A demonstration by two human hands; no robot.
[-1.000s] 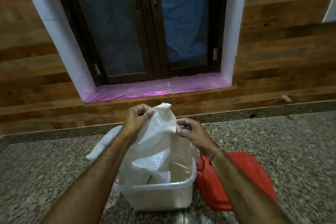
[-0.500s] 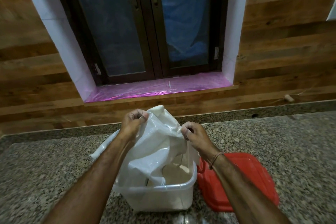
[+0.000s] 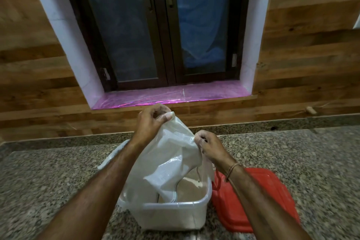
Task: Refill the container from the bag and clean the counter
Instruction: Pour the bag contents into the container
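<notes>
The left hand (image 3: 151, 120) pinches the top corner of the one bag (image 3: 165, 163), upended in the one container (image 3: 175, 214) at 6 o'clock; the right hand (image 3: 209, 146) grips its side. A lopsided lift could spill powder onto the counter (image 3: 48, 181). One red lid (image 3: 261, 193) lies at 4 o'clock.

The bag (image 3: 171, 161) is glossy white with a fine woven texture. The container (image 3: 171, 214) is translucent white, holding pale tan powder (image 3: 191, 189). The lid (image 3: 259, 198) is bright red. The counter (image 3: 302, 161) is speckled grey granite; the windowsill film (image 3: 169, 96) is magenta, the wall (image 3: 307, 54) brown wood-grain.
</notes>
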